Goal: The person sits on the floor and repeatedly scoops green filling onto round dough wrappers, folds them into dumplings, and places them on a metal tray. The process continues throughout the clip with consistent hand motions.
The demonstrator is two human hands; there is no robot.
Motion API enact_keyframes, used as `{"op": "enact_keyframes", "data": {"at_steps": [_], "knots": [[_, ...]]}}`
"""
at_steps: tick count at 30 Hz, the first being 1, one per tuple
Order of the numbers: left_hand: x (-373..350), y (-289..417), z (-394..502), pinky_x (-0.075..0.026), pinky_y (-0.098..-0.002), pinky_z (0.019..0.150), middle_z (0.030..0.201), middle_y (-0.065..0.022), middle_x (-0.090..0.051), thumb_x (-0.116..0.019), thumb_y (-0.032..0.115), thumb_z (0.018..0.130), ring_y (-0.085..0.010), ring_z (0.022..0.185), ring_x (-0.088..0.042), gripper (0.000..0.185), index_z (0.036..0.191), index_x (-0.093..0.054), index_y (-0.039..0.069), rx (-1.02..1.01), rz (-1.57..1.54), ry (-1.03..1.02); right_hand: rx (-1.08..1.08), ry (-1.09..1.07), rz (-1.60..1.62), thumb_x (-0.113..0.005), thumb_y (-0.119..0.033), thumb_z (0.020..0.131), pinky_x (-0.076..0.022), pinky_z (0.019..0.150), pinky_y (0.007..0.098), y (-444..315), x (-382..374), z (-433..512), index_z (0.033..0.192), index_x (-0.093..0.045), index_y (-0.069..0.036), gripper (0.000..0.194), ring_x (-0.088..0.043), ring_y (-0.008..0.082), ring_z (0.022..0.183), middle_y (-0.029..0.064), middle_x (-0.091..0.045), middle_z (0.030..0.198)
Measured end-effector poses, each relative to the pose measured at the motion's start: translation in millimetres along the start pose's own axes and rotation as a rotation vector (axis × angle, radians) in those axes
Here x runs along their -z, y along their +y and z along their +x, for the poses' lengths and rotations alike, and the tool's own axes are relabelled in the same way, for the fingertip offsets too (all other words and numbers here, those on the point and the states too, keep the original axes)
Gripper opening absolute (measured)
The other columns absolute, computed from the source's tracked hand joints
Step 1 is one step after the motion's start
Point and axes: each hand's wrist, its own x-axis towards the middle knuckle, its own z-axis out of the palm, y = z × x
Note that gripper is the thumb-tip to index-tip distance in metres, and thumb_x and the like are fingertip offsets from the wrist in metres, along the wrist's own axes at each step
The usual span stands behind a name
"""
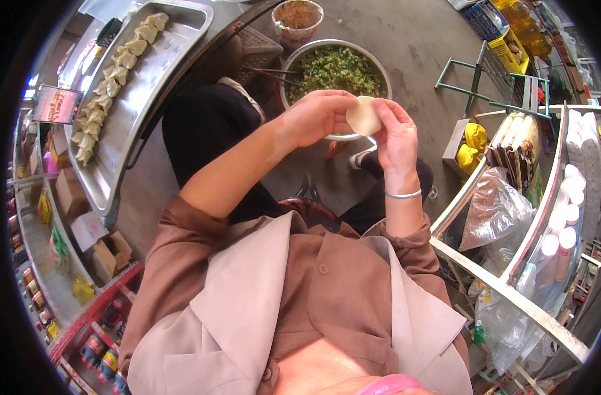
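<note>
A round, pale dough wrapper [363, 118] is held up between my hands, over the near rim of the bowl. My left hand [317, 116] has its fingers at the wrapper's left edge. At the right edge, my right hand [396, 131] pinches it between thumb and fingers. Below them stands a wide metal bowl [387, 81] of chopped green filling [337, 69]. A pair of chopsticks [273, 72] rests in it, pointing left. To my left, a long metal tray [150, 101] carries a row of folded dumplings [114, 79].
Behind the bowl sits a tub of reddish-brown food [296, 17]. A green-framed folding stool [478, 81] stands on the floor at right. Metal shelving [517, 301] with bagged goods runs along my right. Cardboard boxes [110, 254] and stocked shelves lie at left.
</note>
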Motion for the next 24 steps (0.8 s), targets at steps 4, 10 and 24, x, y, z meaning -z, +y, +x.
{"op": "enact_keyframes", "data": {"at_steps": [4,10,24], "knots": [[8,-9,4,-0.053,-0.0375,0.092,0.109,-0.0197,-0.065,-0.048,0.025,0.100,-0.0273,0.102,-0.065,0.034,0.113,-0.057,-0.005,0.088,0.046,0.160,0.126,0.072,-0.116,-0.071,-0.008,0.087,-0.0519,0.064,0.0239,4,-3,9,0.095,-0.070,0.001,0.012,-0.064,0.0121,0.074,0.0057,-0.068,0.087],[18,-14,15,-0.052,-0.0383,0.093,0.111,-0.0179,-0.064,-0.045,0.034,0.101,-0.0276,0.101,-0.065,0.043,0.114,-0.057,-0.005,0.140,-0.186,0.188,0.621,-0.138,-1.007,-0.073,-0.005,0.079,-0.0513,0.068,0.0282,7,-17,12,0.086,-0.069,0.000,0.010,-0.065,0.0188,0.073,0.0107,-0.068,0.084],[51,17,22,-0.050,-0.0349,0.096,0.119,-0.0166,-0.064,-0.048,0.013,0.098,-0.0239,0.112,-0.062,0.034,0.127,-0.054,-0.004,-0.287,0.061,0.474,-0.236,0.058,-1.045,-0.077,-0.019,0.081,-0.0525,0.059,0.0234,34,66,8,0.123,-0.054,0.005,0.053,-0.064,0.0108,0.063,0.0106,-0.068,0.085]]}}
